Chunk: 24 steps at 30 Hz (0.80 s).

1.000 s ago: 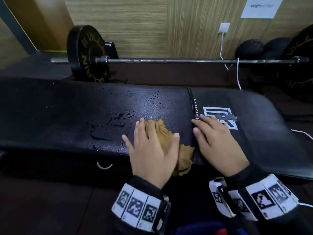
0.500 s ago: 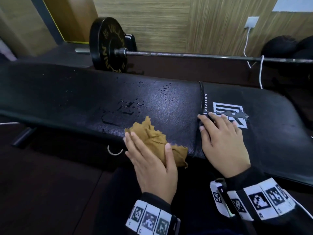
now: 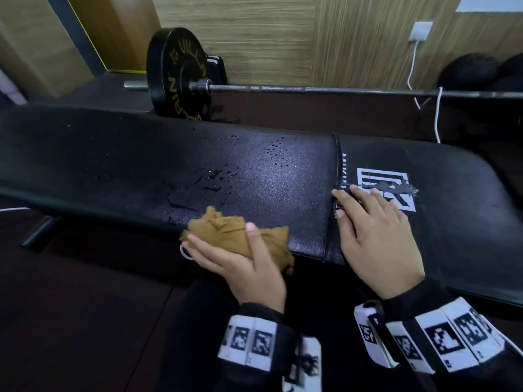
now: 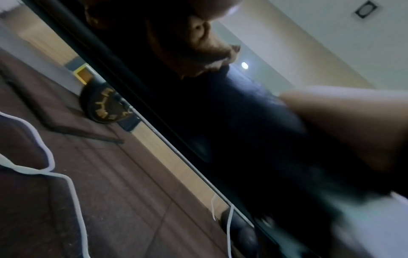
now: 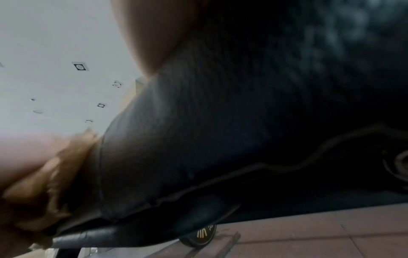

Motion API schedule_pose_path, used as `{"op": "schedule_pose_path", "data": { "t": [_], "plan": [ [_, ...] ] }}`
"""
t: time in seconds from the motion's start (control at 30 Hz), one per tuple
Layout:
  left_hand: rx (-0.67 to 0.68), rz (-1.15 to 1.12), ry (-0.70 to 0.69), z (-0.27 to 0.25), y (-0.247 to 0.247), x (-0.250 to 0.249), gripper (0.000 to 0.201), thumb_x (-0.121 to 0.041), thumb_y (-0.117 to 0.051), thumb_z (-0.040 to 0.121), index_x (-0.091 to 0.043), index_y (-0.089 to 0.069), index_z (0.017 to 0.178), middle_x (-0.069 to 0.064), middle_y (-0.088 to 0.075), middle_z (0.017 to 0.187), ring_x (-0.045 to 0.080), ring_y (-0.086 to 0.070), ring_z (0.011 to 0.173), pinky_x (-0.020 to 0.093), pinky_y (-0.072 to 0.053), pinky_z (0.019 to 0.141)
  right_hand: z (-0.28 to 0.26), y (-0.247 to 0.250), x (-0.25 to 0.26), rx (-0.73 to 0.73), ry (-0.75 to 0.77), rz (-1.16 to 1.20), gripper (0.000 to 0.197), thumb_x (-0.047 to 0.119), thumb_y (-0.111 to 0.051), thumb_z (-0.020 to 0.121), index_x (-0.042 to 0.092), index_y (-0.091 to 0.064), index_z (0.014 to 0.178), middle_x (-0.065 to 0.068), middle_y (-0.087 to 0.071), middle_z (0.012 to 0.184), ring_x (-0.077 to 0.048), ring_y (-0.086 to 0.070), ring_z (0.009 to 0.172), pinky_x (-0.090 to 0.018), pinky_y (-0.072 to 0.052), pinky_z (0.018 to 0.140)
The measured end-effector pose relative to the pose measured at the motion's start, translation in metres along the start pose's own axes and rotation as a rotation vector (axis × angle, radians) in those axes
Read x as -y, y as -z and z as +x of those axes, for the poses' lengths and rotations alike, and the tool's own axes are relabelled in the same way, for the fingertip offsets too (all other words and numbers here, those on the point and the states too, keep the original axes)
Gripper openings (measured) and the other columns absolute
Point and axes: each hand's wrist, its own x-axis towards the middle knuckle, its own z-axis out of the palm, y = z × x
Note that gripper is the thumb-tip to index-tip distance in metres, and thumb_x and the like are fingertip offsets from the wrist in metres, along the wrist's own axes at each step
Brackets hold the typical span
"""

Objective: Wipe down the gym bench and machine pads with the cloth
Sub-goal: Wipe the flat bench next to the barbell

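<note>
A long black padded gym bench [image 3: 119,162] runs across the head view, with water droplets and streaks [image 3: 206,182] on its middle. My left hand [image 3: 235,258] grips a bunched tan cloth [image 3: 226,232] at the bench's near edge, thumb on top and fingers around its left side. The cloth [image 4: 205,52] shows blurred against the dark pad in the left wrist view. My right hand [image 3: 373,230] lies flat with straight fingers on the pad beside the seam [image 3: 336,171], fingertips at the white logo [image 3: 390,190]. The right wrist view shows the pad's side [image 5: 198,139] and the cloth [image 5: 55,174].
A barbell [image 3: 311,89] with a black plate [image 3: 178,72] lies on the floor behind the bench, against a wood-panel wall. A white cable [image 3: 437,114] hangs from a wall socket [image 3: 420,31]. Another white cable [image 4: 46,165] lies on the dark floor.
My left hand has drawn the cloth toward me from the pad's top to its near edge, going from pressing flat to gripping it. The right hand has stayed in place.
</note>
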Motion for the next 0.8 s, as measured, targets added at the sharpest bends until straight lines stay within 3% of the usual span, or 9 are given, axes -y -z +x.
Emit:
{"op": "schedule_pose_path", "data": {
  "t": [0.1,0.2,0.43,0.57,0.7,0.73,0.8],
  "plan": [
    [-0.126,-0.015,0.036,0.043,0.012,0.009,0.083,-0.027,-0.060,0.092,0.000,-0.006,0.149,0.018,-0.005,0.154,0.024,-0.012,0.143,0.027,-0.012,0.117,0.000,0.000,0.001,0.008,-0.005,-0.007,0.040,0.029,-0.038,0.095,0.024,-0.052,0.132,-0.005,-0.051,0.137,-0.033,-0.041,0.130,-0.049,-0.028,0.108],
    [-0.203,-0.048,0.063,0.068,0.020,0.013,0.081,-0.031,-0.058,0.093,-0.003,-0.007,0.150,0.015,-0.010,0.154,0.024,-0.017,0.142,0.035,-0.019,0.117,0.000,0.001,0.003,0.025,-0.002,-0.024,0.043,0.030,-0.036,0.093,0.023,-0.052,0.133,-0.006,-0.051,0.137,-0.034,-0.041,0.130,-0.049,-0.028,0.109],
    [-0.125,-0.073,0.072,0.038,0.009,0.013,0.090,-0.031,-0.062,0.090,-0.007,-0.001,0.151,0.013,-0.004,0.155,0.020,-0.010,0.144,0.038,-0.015,0.119,0.007,-0.002,0.022,0.020,-0.031,-0.007,0.037,0.027,-0.049,0.093,0.011,-0.056,0.126,-0.015,-0.051,0.134,-0.038,-0.041,0.127,-0.054,-0.028,0.106],
    [-0.102,-0.052,0.041,0.058,0.021,0.017,0.084,-0.030,-0.059,0.092,-0.007,-0.003,0.151,0.011,0.001,0.156,0.019,-0.010,0.143,0.025,-0.017,0.113,0.008,-0.011,0.051,0.038,0.062,0.031,0.045,0.040,-0.052,0.090,0.010,-0.057,0.124,-0.014,-0.048,0.137,-0.035,-0.037,0.133,-0.053,-0.022,0.111],
    [-0.106,0.086,-0.015,0.118,0.050,0.022,0.078,-0.028,-0.056,0.094,-0.003,-0.007,0.150,0.017,0.001,0.156,0.023,-0.007,0.144,-0.004,-0.003,0.098,0.008,-0.019,0.065,0.087,0.071,-0.038,0.052,0.049,-0.039,0.092,0.014,-0.052,0.130,-0.007,-0.046,0.141,-0.026,-0.036,0.135,-0.050,-0.023,0.113],
    [-0.085,0.141,-0.031,0.135,0.060,0.023,0.077,-0.029,-0.055,0.095,-0.003,-0.009,0.150,0.017,0.001,0.157,0.023,-0.007,0.144,-0.001,-0.003,0.102,0.007,-0.020,0.065,0.080,0.072,-0.051,0.053,0.049,-0.036,0.092,0.014,-0.052,0.130,-0.007,-0.047,0.140,-0.025,-0.038,0.135,-0.049,-0.026,0.112],
    [-0.022,0.303,-0.069,0.165,0.078,0.022,0.075,-0.033,-0.054,0.094,-0.004,-0.014,0.150,0.016,0.000,0.157,0.027,-0.005,0.145,0.022,-0.007,0.115,0.006,-0.020,0.065,0.067,0.078,-0.062,0.056,0.049,-0.032,0.091,0.013,-0.053,0.128,-0.008,-0.050,0.138,-0.027,-0.041,0.132,-0.050,-0.030,0.110]
  ]
}}
